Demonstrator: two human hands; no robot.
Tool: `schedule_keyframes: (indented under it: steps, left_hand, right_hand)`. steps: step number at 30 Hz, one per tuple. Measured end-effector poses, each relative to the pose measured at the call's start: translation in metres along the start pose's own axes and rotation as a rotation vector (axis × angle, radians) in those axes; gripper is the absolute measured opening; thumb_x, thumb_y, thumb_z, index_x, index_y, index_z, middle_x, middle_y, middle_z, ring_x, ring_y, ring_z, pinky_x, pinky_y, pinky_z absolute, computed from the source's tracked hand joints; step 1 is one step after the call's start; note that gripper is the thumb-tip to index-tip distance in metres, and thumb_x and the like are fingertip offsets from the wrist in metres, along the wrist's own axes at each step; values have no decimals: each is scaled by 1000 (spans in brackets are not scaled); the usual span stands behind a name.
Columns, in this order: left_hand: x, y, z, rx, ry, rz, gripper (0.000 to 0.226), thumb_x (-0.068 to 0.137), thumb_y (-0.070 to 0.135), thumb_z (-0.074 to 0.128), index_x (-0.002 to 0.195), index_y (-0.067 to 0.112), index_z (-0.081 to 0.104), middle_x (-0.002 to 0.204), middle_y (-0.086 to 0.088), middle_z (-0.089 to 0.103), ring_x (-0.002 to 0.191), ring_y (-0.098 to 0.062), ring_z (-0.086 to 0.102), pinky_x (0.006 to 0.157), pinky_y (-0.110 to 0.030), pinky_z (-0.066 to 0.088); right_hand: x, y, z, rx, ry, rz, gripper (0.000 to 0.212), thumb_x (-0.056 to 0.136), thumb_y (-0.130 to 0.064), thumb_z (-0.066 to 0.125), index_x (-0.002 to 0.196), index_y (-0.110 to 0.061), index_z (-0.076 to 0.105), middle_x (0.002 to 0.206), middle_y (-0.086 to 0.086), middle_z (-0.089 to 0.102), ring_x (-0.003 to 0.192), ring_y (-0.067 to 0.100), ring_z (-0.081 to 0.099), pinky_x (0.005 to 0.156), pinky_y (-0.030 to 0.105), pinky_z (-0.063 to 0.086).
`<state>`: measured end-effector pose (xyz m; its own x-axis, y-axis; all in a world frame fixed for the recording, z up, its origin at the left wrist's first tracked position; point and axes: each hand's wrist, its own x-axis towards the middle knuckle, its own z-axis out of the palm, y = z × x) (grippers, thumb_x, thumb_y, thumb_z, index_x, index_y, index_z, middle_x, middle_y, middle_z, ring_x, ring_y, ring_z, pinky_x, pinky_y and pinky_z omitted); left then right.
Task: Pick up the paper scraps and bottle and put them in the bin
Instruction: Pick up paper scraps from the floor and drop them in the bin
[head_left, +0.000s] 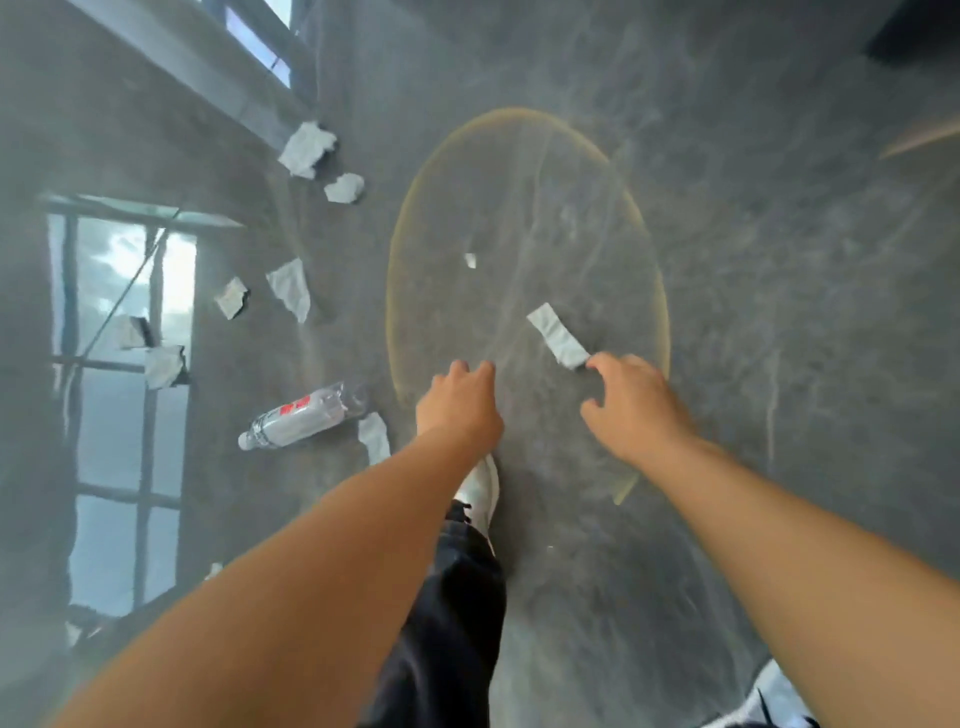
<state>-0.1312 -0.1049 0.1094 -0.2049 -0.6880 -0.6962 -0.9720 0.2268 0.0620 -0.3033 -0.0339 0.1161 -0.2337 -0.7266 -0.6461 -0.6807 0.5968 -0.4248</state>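
Observation:
Several white paper scraps lie on a glossy grey floor. A long strip (558, 336) lies just beyond my right hand (634, 405), whose fingertips reach its near end; the fingers are apart and hold nothing. My left hand (460, 405) hangs loosely curled and empty above my shoe. A clear plastic bottle (304, 414) with a red label lies on its side to the left. One scrap (374, 436) rests beside the bottle's base. More scraps sit further left and back: a crumpled one (307, 149), a smaller one (344, 188), a folded one (291, 288). No bin is in view.
The floor mirrors a window (124, 405) at left, where other scraps (163, 366) lie. A faint yellowish ring (415, 197) marks the floor ahead. My white shoe (483, 491) and dark trouser leg (452, 623) stand below my left hand. A dark object (914, 31) sits at the far top right.

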Motion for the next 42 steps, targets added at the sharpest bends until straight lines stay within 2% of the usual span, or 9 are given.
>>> schedule_keyframes:
  steps: [5,10,14,18,25,28,33,37,42]
  left_hand:
    - [107,-49,-21,21,135,116,28,82,18,57,110,18,54,108,-9,56,99,-36,58,68,-38,45]
    - [207,-58,-27,-133,278,157,38,82,28,63,117,21,53,113,-10,55,100,-36,58,73,-40,47]
    - [248,-55,-15,-255,332,173,32,79,21,65,111,15,61,109,-11,57,95,-34,59,79,-39,49]
    - [258,-54,-1,-297,394,226,19,81,13,59,96,8,69,96,-13,65,86,-30,60,77,-35,48]
    - [240,-40,5,-395,265,26,17,80,13,57,91,13,71,94,-12,69,89,-32,63,80,-38,54]
    - [209,-26,10,-309,228,111,12,78,19,62,87,13,68,97,-12,65,91,-32,60,80,-37,51]
    - [132,17,36,-153,120,225,14,78,22,61,88,14,65,97,-13,60,89,-36,58,75,-38,48]
    - [75,97,63,-25,45,369,14,78,23,58,89,16,63,95,-9,60,87,-36,59,66,-34,44]
    - [6,225,110,129,19,534,12,78,24,55,88,19,60,93,-5,59,82,-34,59,63,-31,39]
  right_hand:
    - [85,-54,44,-30,19,10,43,85,-17,54,127,-26,49,123,10,47,113,36,50,86,40,47]
    - [150,-59,87,-133,42,97,48,86,-13,58,128,-34,45,140,7,29,122,36,34,84,39,46]
    - [169,-46,117,-261,167,76,54,81,-1,61,123,-31,45,131,9,32,111,34,37,63,32,39]
    - [176,-33,132,-170,279,-24,27,84,1,48,107,-13,52,113,13,42,97,33,47,65,35,40]
    - [166,-18,133,90,259,47,14,84,1,50,94,-7,56,103,15,51,91,32,52,73,30,37]
    - [151,-8,115,146,265,110,14,82,1,52,92,-6,60,103,17,53,93,33,53,73,30,38]
    - [94,25,77,167,245,193,11,85,-11,57,87,-1,62,101,19,54,97,37,52,75,42,46]
    - [35,100,47,139,265,266,13,80,4,53,89,-4,60,103,16,54,103,35,50,74,39,45]
    - [-58,223,11,224,365,421,14,78,2,53,88,-3,61,102,17,55,101,36,50,73,40,46]
